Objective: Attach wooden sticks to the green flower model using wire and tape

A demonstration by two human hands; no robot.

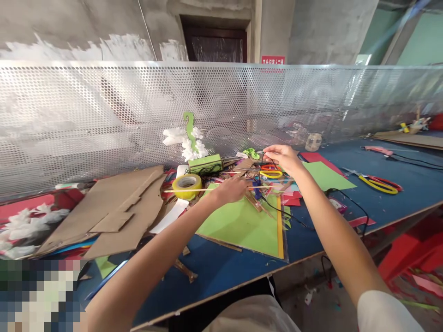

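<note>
Pinching the black cord (260, 173), the fingertips of the right hand (282, 157) sit close together above the clutter, while the left hand (233, 189) is curled low over the scraps. A thin stick (206, 189) runs across at the left hand, showing on both sides of it; whether those fingers grip the stick or only cover it, I cannot tell. Just beyond them is a small blue object (256, 190), partly hidden. Managing the cord around the stick and blue object seems to be the step in hand, and the next move would probably call for a steady left hand with the cord held clear. Below lies a green sheet (238, 230) with a yellow strip (279, 230) along its right edge. Near the right hand are orange-and-yellow scissors (271, 174); left of the left hand stands a roll of tape (187, 195), with a green block (205, 164) behind it. Farther out are cardboard pieces (114, 198) to the left, red-and-yellow scissors (379, 183) to the right on the blue table (408, 203), and a perforated screen (138, 106) along the back.
</note>
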